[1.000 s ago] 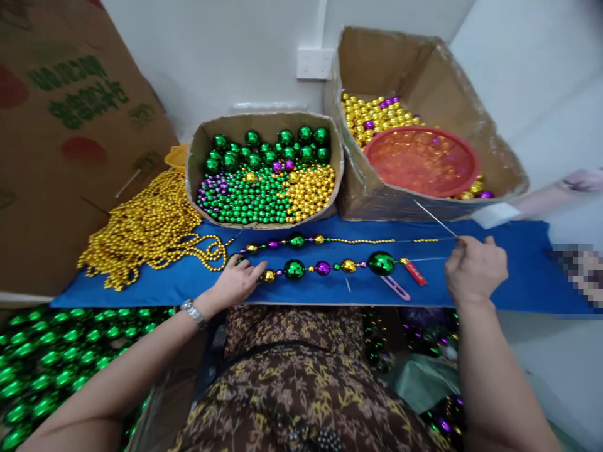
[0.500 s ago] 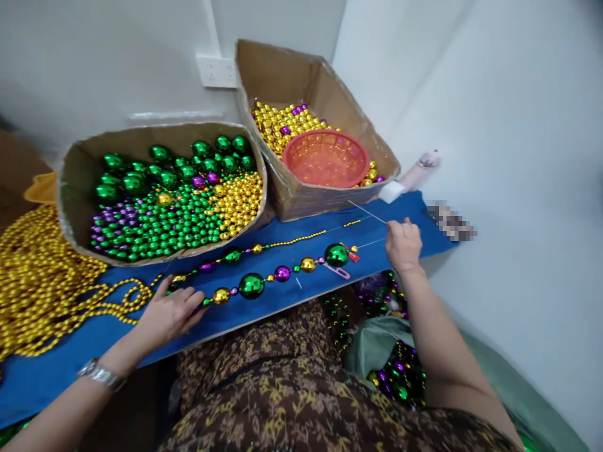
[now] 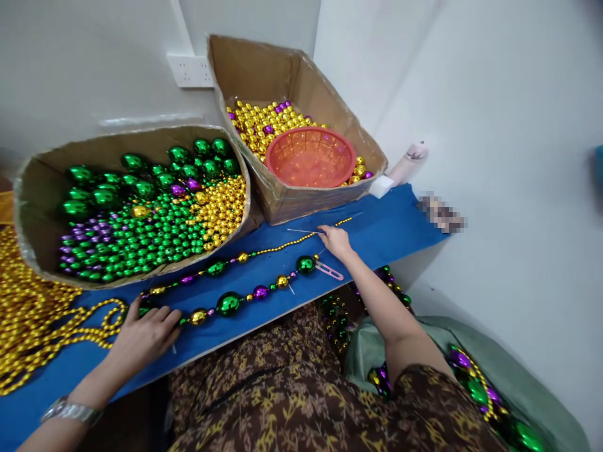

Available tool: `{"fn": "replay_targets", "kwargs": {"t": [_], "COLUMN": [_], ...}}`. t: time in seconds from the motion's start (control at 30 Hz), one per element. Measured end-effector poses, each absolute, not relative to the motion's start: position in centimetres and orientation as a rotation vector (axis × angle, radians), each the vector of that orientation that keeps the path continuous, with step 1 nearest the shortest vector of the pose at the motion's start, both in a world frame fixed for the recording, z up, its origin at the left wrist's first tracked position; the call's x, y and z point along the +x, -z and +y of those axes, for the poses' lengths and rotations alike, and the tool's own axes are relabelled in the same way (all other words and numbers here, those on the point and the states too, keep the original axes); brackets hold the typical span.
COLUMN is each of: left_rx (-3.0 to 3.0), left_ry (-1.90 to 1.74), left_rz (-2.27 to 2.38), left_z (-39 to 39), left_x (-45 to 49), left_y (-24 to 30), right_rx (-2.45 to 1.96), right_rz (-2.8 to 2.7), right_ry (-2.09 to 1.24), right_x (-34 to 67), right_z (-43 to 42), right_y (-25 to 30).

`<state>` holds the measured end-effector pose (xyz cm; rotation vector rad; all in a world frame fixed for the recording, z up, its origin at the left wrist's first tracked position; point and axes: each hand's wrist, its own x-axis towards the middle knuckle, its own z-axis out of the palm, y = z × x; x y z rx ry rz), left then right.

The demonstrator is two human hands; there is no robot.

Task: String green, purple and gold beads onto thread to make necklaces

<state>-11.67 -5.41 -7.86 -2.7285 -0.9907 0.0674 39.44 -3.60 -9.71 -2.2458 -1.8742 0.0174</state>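
My left hand point(image 3: 146, 333) lies over the bent left end of a bead strand point(image 3: 230, 304), its fingers curled over the beads and partly hiding them. Green, gold and purple beads of mixed sizes run along the strand in two rows. The far row ends in small gold beads point(image 3: 285, 245). My right hand point(image 3: 335, 242) pinches a long thin needle point(image 3: 301, 231) just beyond the large green bead point(image 3: 306, 265) at the near row's right end. A pink clip-like tool point(image 3: 330, 271) lies beside that bead.
A box of green, purple and gold beads point(image 3: 132, 276) stands at the back left. Behind it, another box point(image 3: 301, 204) holds gold beads and a red plastic basket point(image 3: 311, 160). Gold bead chains point(image 3: 32, 320) heap up at left on the blue cloth point(image 3: 386, 220). Finished-looking strands point(image 3: 475, 389) lie below right.
My right hand has moved left with the needle, from beyond the strand's right end to close above the large green bead. My left hand stays on the strand. The view has shifted right.
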Motion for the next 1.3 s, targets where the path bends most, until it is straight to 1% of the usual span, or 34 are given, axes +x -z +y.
{"fn": "replay_targets", "kwargs": {"t": [0.17,0.37,0.5,0.63,0.77,0.9,1.03,1.2,1.3], "left_rx": [-2.712,-2.693,-2.723,-2.747,-2.728,-2.68,-2.672,-2.715,-2.707], "left_ry": [-0.042,-0.023,0.022,0.038,-0.038,-0.139,-0.14,-0.093,-0.074], "left_rz": [-1.021,-1.015,-1.005,-1.06,-1.148,-1.173,-1.205,-1.245,-1.25], "left_z": [-5.7,-5.7,-5.5,-5.4,-5.5,-5.5,-5.3,-4.8,-4.4], "left_x": [-11.6,-11.9,-12.2,-12.0,-12.0,-12.1,-12.1,-12.8,-13.5], "left_y": [8.1,8.1,8.1,8.1,7.7,7.2,6.8,6.9,7.2], "right_rx": [-2.339,-2.31,-2.326,-2.332,-2.289,-2.108,-1.918,-1.543,-1.331], "right_rz": [-1.887,-1.861,-1.768,-1.65,-1.584,-1.714,-1.791,-1.405,-1.112], "right_ry": [-0.121,-0.167,-0.143,-0.099,-0.085,-0.156,-0.219,-0.323,-0.221], "right_x": [39.4,41.5,43.0,42.7,41.7,40.9,41.1,43.7,45.8], "right_z": [-1.8,-1.9,-2.2,-2.5,-2.9,-4.2,-6.1,-7.9,-8.3], "right_y": [9.5,7.9,7.5,8.3,8.8,7.8,5.8,3.6,2.5]}}
